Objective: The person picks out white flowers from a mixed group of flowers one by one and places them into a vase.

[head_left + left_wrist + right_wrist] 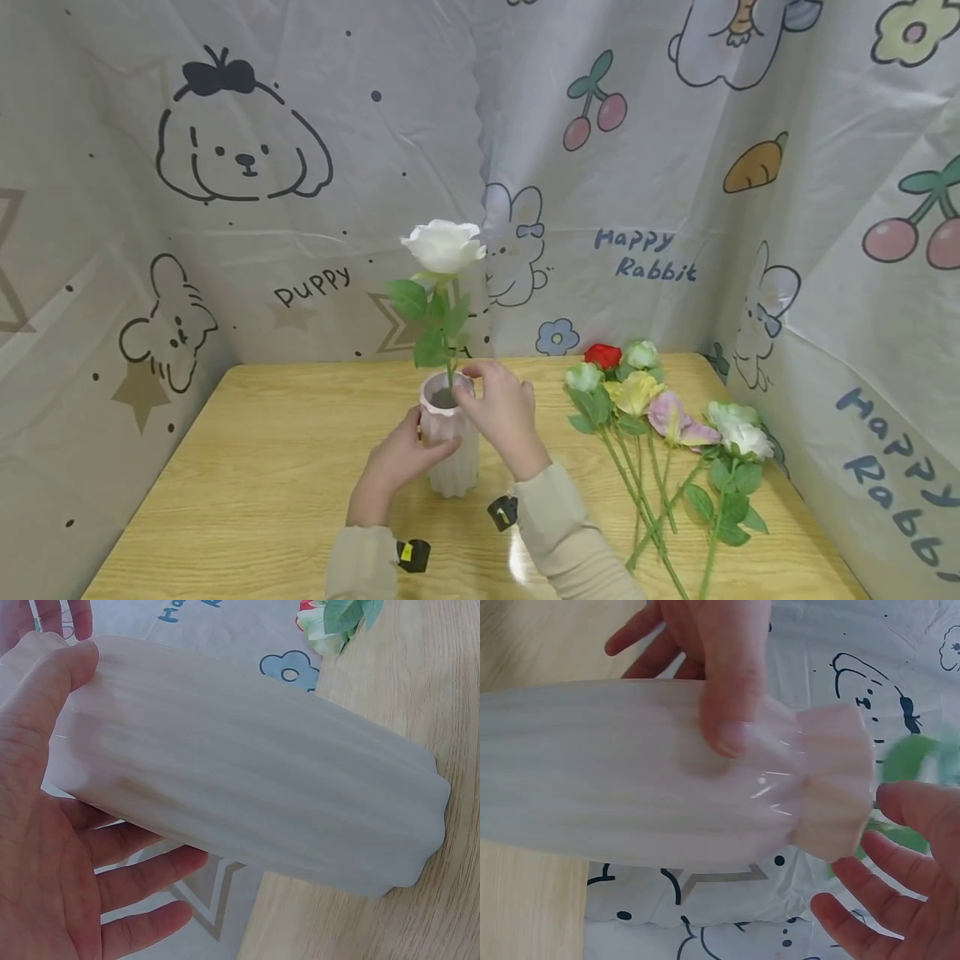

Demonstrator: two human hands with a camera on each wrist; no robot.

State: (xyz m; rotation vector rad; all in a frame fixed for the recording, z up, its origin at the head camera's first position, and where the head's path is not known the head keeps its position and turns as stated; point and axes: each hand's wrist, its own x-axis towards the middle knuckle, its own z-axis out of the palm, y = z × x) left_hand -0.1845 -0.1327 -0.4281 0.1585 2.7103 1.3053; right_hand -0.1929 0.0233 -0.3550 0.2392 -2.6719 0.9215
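A pale pink-white fluted vase (pixel 452 454) stands upright on the table. My left hand (pixel 401 458) holds it near the neck; in the left wrist view the thumb (pixel 75 664) lies across the front, with fingers behind. One white rose (pixel 444 247) stands in the vase, its leafy stem (pixel 450 367) entering the mouth. At the rim (pixel 838 784) is my right hand (pixel 506 412), thumb and fingers apart beside the stem. In the right wrist view its fingers (pixel 877 889) are spread around the rim; whether they touch the stem cannot be made out.
Several artificial flowers lie on the right of the wooden table (pixel 262 467): a red one (pixel 602 357), a yellow one (pixel 636 392), a pink one (pixel 671 417) and a white one (pixel 746 437), stems toward the front. Printed cloth (pixel 420 125) hangs behind and at both sides.
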